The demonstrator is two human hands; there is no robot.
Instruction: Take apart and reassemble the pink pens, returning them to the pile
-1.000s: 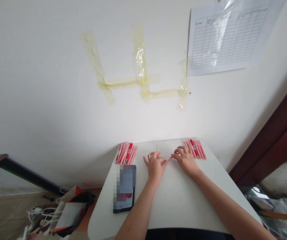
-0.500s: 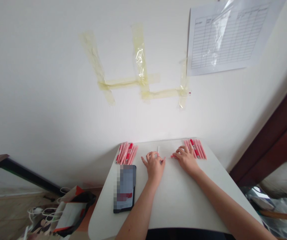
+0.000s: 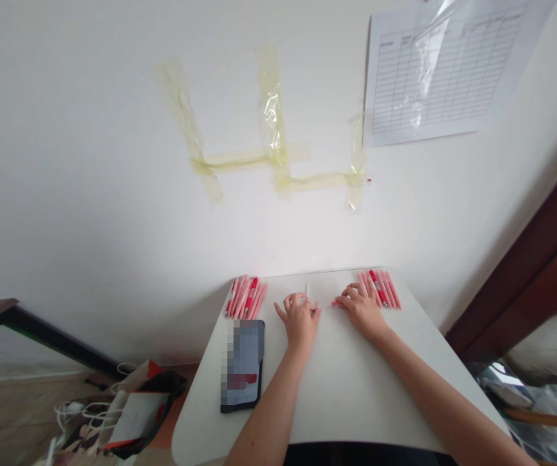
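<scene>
My left hand (image 3: 300,320) is over the far middle of the white table (image 3: 346,382). Its thumb and index finger are pinched, with the other fingers spread; whatever is between them is too small to name. Just beyond its fingertips a thin white stick (image 3: 308,288) lies on the table. To its right, my right hand (image 3: 363,314) has its fingers closed on a small red-and-pink pen part (image 3: 335,303), whose pale, thin end points toward my left hand. Most of that part is hidden by the fingers. The two hands are apart.
Pink and red pens (image 3: 246,298) lie in a group at the table's far left. More pens (image 3: 380,289) lie beyond my right hand. A phone (image 3: 243,366) rests left of my left forearm. The white wall (image 3: 302,239) rises behind the table; a bag (image 3: 145,414) stands lower left.
My left thumb and index finger have shifted slightly at their pinch. My right hand, the pens and the phone stay in place.
</scene>
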